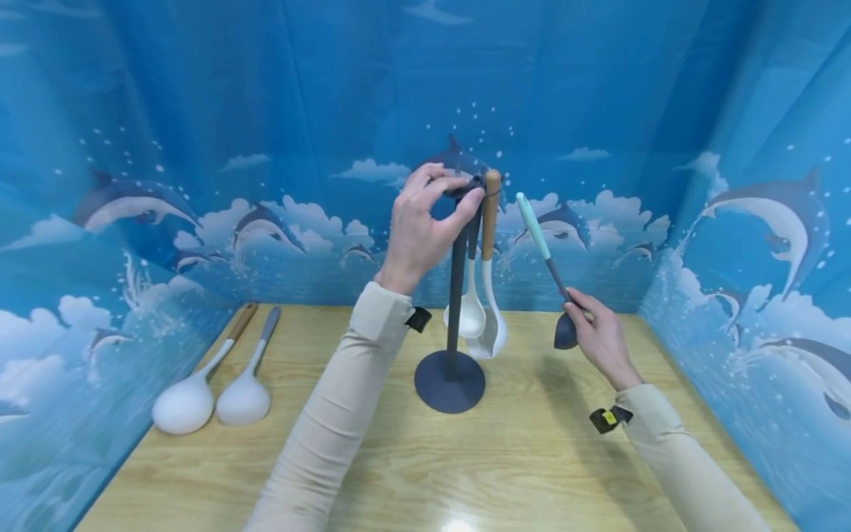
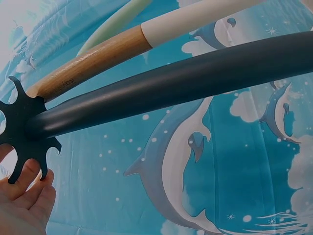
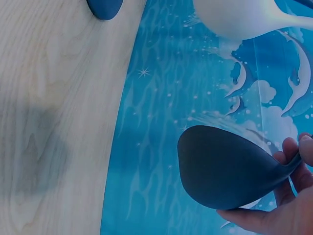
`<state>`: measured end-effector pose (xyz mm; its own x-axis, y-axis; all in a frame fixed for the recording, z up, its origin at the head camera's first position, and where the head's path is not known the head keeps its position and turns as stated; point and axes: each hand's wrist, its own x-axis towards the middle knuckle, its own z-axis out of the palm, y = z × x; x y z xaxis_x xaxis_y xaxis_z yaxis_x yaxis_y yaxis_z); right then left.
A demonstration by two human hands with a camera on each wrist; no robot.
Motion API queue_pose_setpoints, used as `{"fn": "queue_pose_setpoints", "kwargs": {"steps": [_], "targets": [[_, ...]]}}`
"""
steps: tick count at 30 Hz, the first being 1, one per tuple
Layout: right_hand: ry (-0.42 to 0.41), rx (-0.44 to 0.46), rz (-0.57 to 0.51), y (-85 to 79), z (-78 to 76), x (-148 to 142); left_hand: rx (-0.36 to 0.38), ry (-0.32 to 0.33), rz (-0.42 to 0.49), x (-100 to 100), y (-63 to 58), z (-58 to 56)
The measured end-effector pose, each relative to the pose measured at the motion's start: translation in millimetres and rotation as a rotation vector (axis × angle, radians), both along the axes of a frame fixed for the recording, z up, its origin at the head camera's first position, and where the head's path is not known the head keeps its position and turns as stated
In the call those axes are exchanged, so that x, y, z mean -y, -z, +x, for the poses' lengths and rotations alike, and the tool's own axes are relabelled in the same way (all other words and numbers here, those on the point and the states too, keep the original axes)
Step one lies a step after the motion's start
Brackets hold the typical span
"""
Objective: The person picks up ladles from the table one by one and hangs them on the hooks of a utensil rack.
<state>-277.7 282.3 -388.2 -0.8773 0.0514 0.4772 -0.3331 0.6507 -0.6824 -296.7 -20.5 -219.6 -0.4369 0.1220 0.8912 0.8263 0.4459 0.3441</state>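
My left hand point(image 1: 417, 225) grips the hooked top of a dark utensil stand point(image 1: 456, 295), thumb in front and fingers behind. The left wrist view shows fingertips against the hook wheel point(image 2: 22, 127). From the stand hang a white spoon point(image 1: 471, 316) with a dark handle and a white utensil with a wooden handle point(image 1: 490, 222). To the right of the stand, my right hand point(image 1: 601, 336) holds a ladle point(image 1: 534, 225) by its lower shaft. Its mint handle points up and its dark bowl point(image 3: 225, 169) hangs low beside the fingers.
Two white ladles lie bowl-down at the left of the wooden table point(image 1: 532, 473): one with a wooden handle point(image 1: 239, 323), one with a grey handle point(image 1: 269, 325). A blue dolphin-print curtain point(image 1: 346, 89) encloses the back and sides.
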Motion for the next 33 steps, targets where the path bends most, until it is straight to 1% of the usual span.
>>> {"fn": "queue_pose_setpoints", "kwargs": {"steps": [6,12,28,33], "targets": [[-0.005,0.001,0.001,-2.9,1.9,5,-0.006,-0.012,0.002,-1,0.4,0.4],[-0.029,-0.002,-0.007,-4.2,3.0,6,-0.008,-0.016,0.004,-1,0.0,0.9],[-0.031,-0.03,-0.011,-7.2,5.7,11,0.017,-0.023,0.017,-2,1.0,2.2],[-0.052,-0.037,-0.025,-7.8,8.1,13,0.012,-0.027,0.011,-2,0.9,2.6]]}}
